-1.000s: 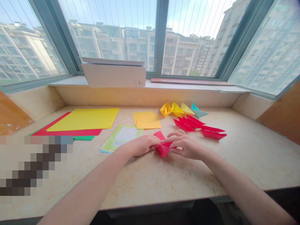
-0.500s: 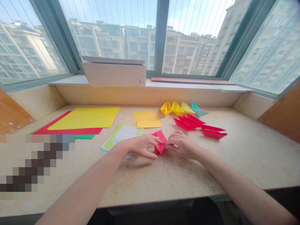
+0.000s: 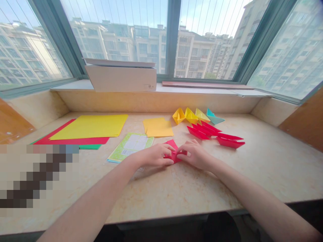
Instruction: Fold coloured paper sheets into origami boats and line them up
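Note:
A folded red paper (image 3: 173, 145) lies on the stone counter, partly covered by my fingers. My left hand (image 3: 159, 155) grips its left side between thumb and fingers. On the right side, my right hand (image 3: 193, 153) pinches a fold of the same paper. Just behind my right hand are several red folded paper boats (image 3: 230, 141). Yellow paper boats (image 3: 191, 116) and one teal paper boat (image 3: 214, 117) stand in a row farther back. A small stack of orange-yellow paper squares (image 3: 158, 127) lies behind the red paper.
Large yellow sheets (image 3: 91, 127) rest over red sheets (image 3: 73, 141) and green ones at the left. A green-covered pack (image 3: 130, 144) lies beside my left forearm. On the window ledge sits a white box (image 3: 123, 79). The counter's front edge runs below my forearms.
My left thumb and fingers have closed in on the red paper's left side, where they were looser before. The paper has turned slightly, and its right part shows more under my right hand.

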Demonstrator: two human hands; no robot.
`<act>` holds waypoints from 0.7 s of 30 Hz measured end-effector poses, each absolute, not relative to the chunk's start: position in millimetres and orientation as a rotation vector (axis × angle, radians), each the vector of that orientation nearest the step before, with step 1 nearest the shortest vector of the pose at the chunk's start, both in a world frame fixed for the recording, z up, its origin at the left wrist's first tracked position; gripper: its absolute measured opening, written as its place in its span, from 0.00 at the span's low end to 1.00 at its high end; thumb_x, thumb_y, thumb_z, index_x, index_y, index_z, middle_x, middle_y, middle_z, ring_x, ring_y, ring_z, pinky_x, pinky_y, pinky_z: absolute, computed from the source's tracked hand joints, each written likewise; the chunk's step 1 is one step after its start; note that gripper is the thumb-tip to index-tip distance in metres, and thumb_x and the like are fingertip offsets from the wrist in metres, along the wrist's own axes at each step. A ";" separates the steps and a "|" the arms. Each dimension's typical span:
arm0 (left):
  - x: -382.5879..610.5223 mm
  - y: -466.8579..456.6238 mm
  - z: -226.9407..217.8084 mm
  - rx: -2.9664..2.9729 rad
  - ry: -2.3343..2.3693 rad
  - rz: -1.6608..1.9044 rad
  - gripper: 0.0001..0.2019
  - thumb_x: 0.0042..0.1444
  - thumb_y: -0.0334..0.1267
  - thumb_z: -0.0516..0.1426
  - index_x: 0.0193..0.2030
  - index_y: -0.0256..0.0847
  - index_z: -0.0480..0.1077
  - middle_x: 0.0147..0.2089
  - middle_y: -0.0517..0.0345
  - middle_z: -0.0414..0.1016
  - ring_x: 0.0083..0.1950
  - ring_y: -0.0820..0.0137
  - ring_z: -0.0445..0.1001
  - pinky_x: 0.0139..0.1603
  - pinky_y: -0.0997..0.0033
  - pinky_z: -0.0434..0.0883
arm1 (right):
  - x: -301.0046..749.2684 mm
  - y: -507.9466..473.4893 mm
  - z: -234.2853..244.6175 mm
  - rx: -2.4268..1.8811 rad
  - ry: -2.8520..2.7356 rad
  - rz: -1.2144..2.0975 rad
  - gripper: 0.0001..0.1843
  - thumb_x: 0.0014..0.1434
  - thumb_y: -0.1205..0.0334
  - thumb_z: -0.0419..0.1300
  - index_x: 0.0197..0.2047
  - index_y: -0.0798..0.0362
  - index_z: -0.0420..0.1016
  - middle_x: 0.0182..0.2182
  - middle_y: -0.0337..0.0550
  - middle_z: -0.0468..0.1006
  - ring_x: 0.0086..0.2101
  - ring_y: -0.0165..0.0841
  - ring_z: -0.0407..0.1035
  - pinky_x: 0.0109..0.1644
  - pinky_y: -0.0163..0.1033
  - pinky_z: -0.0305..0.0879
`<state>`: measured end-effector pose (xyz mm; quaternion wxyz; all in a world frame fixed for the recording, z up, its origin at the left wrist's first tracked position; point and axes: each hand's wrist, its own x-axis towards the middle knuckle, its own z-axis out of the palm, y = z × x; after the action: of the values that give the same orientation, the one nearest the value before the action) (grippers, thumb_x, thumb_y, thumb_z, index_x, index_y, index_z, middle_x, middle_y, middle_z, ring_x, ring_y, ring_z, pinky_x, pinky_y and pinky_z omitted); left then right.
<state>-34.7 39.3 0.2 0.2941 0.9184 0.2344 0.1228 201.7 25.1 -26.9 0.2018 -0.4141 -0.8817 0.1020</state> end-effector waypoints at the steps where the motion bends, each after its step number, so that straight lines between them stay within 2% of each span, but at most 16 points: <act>1: -35.2 40.2 0.4 2.439 0.613 0.314 0.08 0.64 0.39 0.57 0.39 0.41 0.78 0.47 0.53 0.79 0.51 0.63 0.74 0.54 0.65 0.69 | 201.7 25.3 -26.7 -1.169 -2.457 0.291 0.05 0.63 0.58 0.64 0.38 0.47 0.81 0.34 0.40 0.83 0.40 0.39 0.70 0.47 0.44 0.59; 3: -36.2 41.8 1.0 2.429 0.599 0.291 0.08 0.64 0.38 0.57 0.39 0.42 0.78 0.45 0.54 0.79 0.50 0.64 0.75 0.53 0.65 0.69 | 201.7 26.0 -26.6 -1.194 -2.435 0.323 0.05 0.62 0.57 0.65 0.39 0.46 0.82 0.34 0.40 0.83 0.40 0.39 0.70 0.46 0.44 0.59; 6: -37.8 43.5 1.6 2.398 0.594 0.286 0.07 0.63 0.36 0.57 0.43 0.43 0.78 0.47 0.56 0.79 0.52 0.64 0.74 0.54 0.66 0.68 | 201.9 27.0 -27.6 -1.205 -2.415 0.383 0.04 0.62 0.60 0.65 0.40 0.46 0.82 0.35 0.40 0.83 0.40 0.39 0.71 0.46 0.43 0.60; 13: -38.7 44.9 1.8 2.367 0.491 0.244 0.08 0.60 0.29 0.57 0.40 0.44 0.77 0.52 0.58 0.77 0.56 0.66 0.72 0.59 0.67 0.66 | 204.1 27.3 -29.6 -1.145 -2.405 0.428 0.05 0.62 0.60 0.66 0.41 0.46 0.83 0.34 0.42 0.80 0.39 0.38 0.70 0.47 0.43 0.61; 21: -38.0 44.9 -2.4 2.380 0.517 0.235 0.06 0.59 0.30 0.59 0.40 0.43 0.76 0.52 0.57 0.76 0.56 0.64 0.72 0.60 0.63 0.66 | 208.0 29.3 -34.1 -1.150 -2.409 0.415 0.05 0.61 0.59 0.66 0.41 0.45 0.83 0.32 0.42 0.76 0.39 0.39 0.67 0.46 0.42 0.62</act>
<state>-38.0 44.9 -2.4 0.3405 0.9146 0.1986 0.0903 208.0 29.3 -34.1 0.2184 -0.4156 -0.8701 0.1499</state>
